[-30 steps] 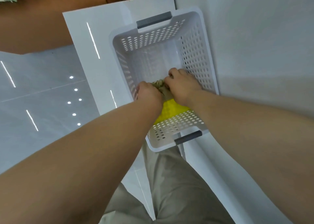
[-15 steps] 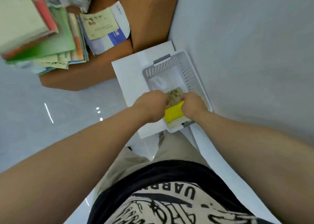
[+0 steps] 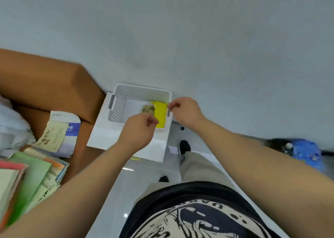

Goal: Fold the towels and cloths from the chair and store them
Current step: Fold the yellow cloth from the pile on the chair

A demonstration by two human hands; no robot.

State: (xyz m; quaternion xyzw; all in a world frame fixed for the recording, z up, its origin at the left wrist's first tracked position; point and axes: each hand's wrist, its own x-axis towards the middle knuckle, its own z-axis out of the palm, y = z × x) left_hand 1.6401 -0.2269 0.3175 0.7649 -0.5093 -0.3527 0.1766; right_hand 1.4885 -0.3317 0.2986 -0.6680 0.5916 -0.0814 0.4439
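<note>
Head view: left hand point(image 3: 138, 130) and right hand point(image 3: 186, 112) hover loosely curled, empty, over the basket point(image 3: 142, 90) holding yellow cloth point(image 3: 160, 113) and patterned cloth point(image 3: 148, 109).

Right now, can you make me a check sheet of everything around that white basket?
Surface: white stand carries the white basket.
Job's things: the basket holds a yellow cloth and an olive patterned cloth, side by side.
Clutter: stacked books and papers on a brown surface, left; blurred blue item, right.
Grippers: left hand and right hand over the basket, loosely curled, holding nothing.
Cables: nothing seen.
Surroundings: grey wall, glossy floor.
</note>
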